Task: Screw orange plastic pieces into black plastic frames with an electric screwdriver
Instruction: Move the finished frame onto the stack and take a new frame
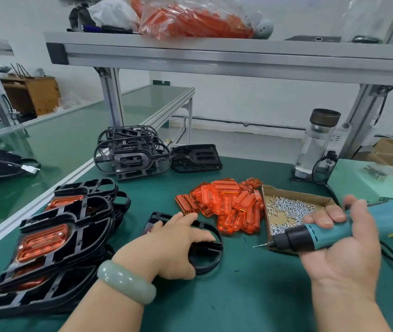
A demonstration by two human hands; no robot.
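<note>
Green mat [238, 295]; left hand [174, 243] rests on black frame [208, 261]; right hand [341, 250] holds screwdriver [310, 236]

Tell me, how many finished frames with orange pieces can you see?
2 show clearly: one finished frame tops the near left stack, another lies behind it. Orange glimpsed beneath suggests more hidden.

Left hand [171, 245] lies palm down, fingers spread; right hand [341, 255], palm up, grips screwdriver [310, 236].
</note>
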